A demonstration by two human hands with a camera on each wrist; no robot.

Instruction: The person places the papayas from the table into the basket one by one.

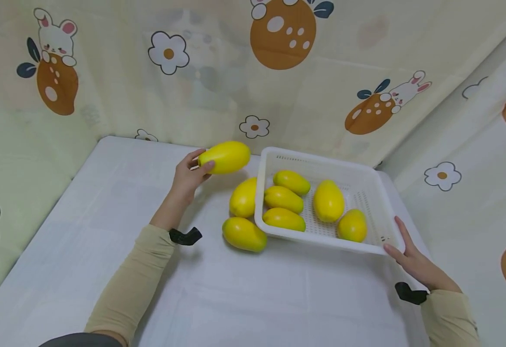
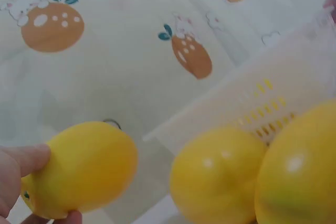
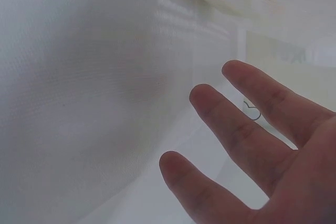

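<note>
A yellow papaya [image 1: 224, 157] is gripped at its stem end by my left hand [image 1: 188, 179], raised to the left of a white plastic basket [image 1: 379, 193]. The thumb and fingertips on this papaya also show in the left wrist view. My right hand [image 1: 419, 264] holds the basket's near right corner, thumb on the rim; three straight fingers [image 3: 241, 140] spread below in the right wrist view. Several papayas, one of them upright-looking [image 1: 328, 201], lie in the basket. Outside its left side rest two more, a farther papaya [image 1: 243, 197] and a nearer papaya [image 1: 244, 234].
The basket stands at the back right of a table covered with white cloth [image 1: 253, 299]. A patterned curtain [image 1: 209, 91] hangs behind the table and along its sides. Black straps [image 1: 185, 236] are on both wrists.
</note>
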